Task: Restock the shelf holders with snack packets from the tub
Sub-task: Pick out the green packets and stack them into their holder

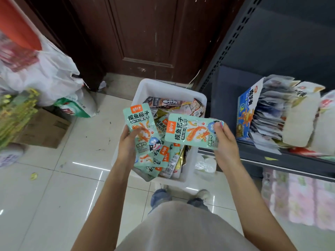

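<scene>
On glossy floor tiles [54, 187] — tub [145, 87]; both hands' fingers [135, 132] grip packets [139, 122].

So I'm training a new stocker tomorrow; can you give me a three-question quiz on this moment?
1. True or false: the left hand holds several mint-green packets over the white tub.
2. What does the right hand hold? A) a cardboard box B) one mint-green packet C) nothing
3. Fill in: the blue display box of packets stands on the dark ____ to the person's right.

Key: 1 true; 2 B; 3 shelf.
</scene>
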Demonstrator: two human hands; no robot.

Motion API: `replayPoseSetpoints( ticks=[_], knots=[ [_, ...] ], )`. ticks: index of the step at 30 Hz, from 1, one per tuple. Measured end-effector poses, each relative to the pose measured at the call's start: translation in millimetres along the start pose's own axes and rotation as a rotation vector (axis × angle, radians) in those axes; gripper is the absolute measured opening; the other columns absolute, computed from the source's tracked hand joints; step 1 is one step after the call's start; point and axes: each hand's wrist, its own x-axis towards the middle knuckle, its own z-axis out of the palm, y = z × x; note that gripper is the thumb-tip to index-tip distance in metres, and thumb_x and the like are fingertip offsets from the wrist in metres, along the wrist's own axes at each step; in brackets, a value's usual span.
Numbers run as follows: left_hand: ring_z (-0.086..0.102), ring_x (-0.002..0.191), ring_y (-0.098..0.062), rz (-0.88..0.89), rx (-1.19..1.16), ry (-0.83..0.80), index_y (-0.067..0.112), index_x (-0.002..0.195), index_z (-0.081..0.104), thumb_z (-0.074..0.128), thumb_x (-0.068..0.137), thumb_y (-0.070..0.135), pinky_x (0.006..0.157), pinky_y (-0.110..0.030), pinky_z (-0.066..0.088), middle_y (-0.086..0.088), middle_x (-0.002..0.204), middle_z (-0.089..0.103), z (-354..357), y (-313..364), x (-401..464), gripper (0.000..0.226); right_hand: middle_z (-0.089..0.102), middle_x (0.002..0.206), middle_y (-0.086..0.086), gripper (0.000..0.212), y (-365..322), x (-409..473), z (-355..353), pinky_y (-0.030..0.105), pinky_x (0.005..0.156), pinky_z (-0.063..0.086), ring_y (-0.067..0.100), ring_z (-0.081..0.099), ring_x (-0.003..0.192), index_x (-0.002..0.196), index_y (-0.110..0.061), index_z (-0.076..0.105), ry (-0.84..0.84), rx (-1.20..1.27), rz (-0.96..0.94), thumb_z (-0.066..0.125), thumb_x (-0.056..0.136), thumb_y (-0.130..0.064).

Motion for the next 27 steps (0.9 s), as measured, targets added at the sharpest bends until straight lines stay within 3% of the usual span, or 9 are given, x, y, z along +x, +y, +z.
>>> replayPoseSetpoints(
  ticks=[4,7,10,12,14,16,19,22,27],
  knots=[
    [0.069,0.094,-0.03,0.042,0.114,-0.191,0.023,0.114,0.06,0.063,0.088,0.025,0.077,-0.045,0.057,-0.007,0.109,0.071,32,9,-15,0.026,0.071,0.108,0.007,0.047,-21,-20,-24,0.036,0.082,0.058,0.025,0.068,0.101,0.116,-0.018,0.059,-0.151,0.077,-0.018,0.074,0.071,-0.016],
    [0.067,0.103,-0.022,0.113,0.313,-0.37,0.028,0.119,0.057,0.075,0.071,0.049,0.088,-0.043,0.053,0.002,0.113,0.069,66,9,-41,0.055,0.072,0.101,-0.005,0.065,-24,-31,-43,0.037,0.078,0.058,0.021,0.069,0.098,0.119,-0.033,0.054,-0.097,0.108,-0.108,0.079,0.064,-0.01],
    [0.068,0.098,-0.013,0.23,0.368,-0.421,0.025,0.116,0.057,0.081,0.065,0.041,0.075,-0.021,0.055,0.006,0.107,0.071,111,4,-65,0.059,0.069,0.095,-0.001,0.048,-25,-39,-67,0.026,0.066,0.057,0.012,0.069,0.089,0.101,-0.03,0.057,0.042,-0.03,-0.234,0.081,0.067,-0.006],
    [0.07,0.092,-0.011,0.313,0.404,-0.396,0.024,0.11,0.06,0.078,0.073,0.02,0.07,-0.021,0.055,0.007,0.102,0.072,142,-2,-77,0.042,0.066,0.091,-0.004,0.039,-29,-40,-95,0.016,0.06,0.051,0.002,0.065,0.082,0.087,-0.024,0.054,0.122,-0.173,-0.295,0.082,0.068,-0.006],
    [0.07,0.087,-0.008,0.397,0.503,-0.414,0.023,0.105,0.062,0.073,0.079,0.007,0.068,-0.021,0.056,0.009,0.097,0.073,174,-12,-88,0.033,0.068,0.089,-0.002,0.038,-34,-40,-134,0.02,0.058,0.05,0.005,0.065,0.083,0.08,-0.019,0.05,0.131,-0.275,-0.282,0.085,0.065,-0.011],
    [0.069,0.084,-0.005,0.453,0.562,-0.493,0.023,0.101,0.062,0.07,0.081,0.003,0.066,-0.018,0.055,0.011,0.094,0.073,209,-25,-103,0.03,0.071,0.093,0.001,0.039,-44,-42,-179,0.029,0.062,0.055,0.008,0.068,0.09,0.081,-0.018,0.048,0.069,-0.349,-0.263,0.084,0.067,-0.015],
    [0.069,0.085,-0.006,0.513,0.62,-0.614,0.027,0.099,0.061,0.071,0.081,0.003,0.067,-0.019,0.054,0.013,0.093,0.073,273,-54,-127,0.032,0.068,0.104,-0.012,0.044,-66,-46,-247,0.018,0.068,0.053,-0.001,0.064,0.096,0.102,-0.031,0.05,-0.062,-0.416,-0.325,0.079,0.075,-0.01],
    [0.067,0.088,0.0,0.549,0.648,-0.718,0.031,0.106,0.058,0.069,0.084,0.01,0.068,-0.015,0.052,0.021,0.097,0.07,348,-93,-155,0.033,0.068,0.106,-0.021,0.049,-89,-48,-315,0.015,0.069,0.052,0.0,0.065,0.096,0.111,-0.035,0.049,-0.091,-0.426,-0.347,0.069,0.082,-0.001],
    [0.066,0.097,-0.006,0.566,0.434,-0.615,0.032,0.107,0.061,0.063,0.091,0.026,0.079,-0.022,0.052,0.015,0.104,0.071,461,-141,-172,0.017,0.074,0.095,-0.009,0.015,-128,-48,-424,0.016,0.057,0.051,0.009,0.071,0.082,0.099,-0.024,0.061,0.209,-0.05,-0.358,0.058,0.092,-0.011]
  ],
)
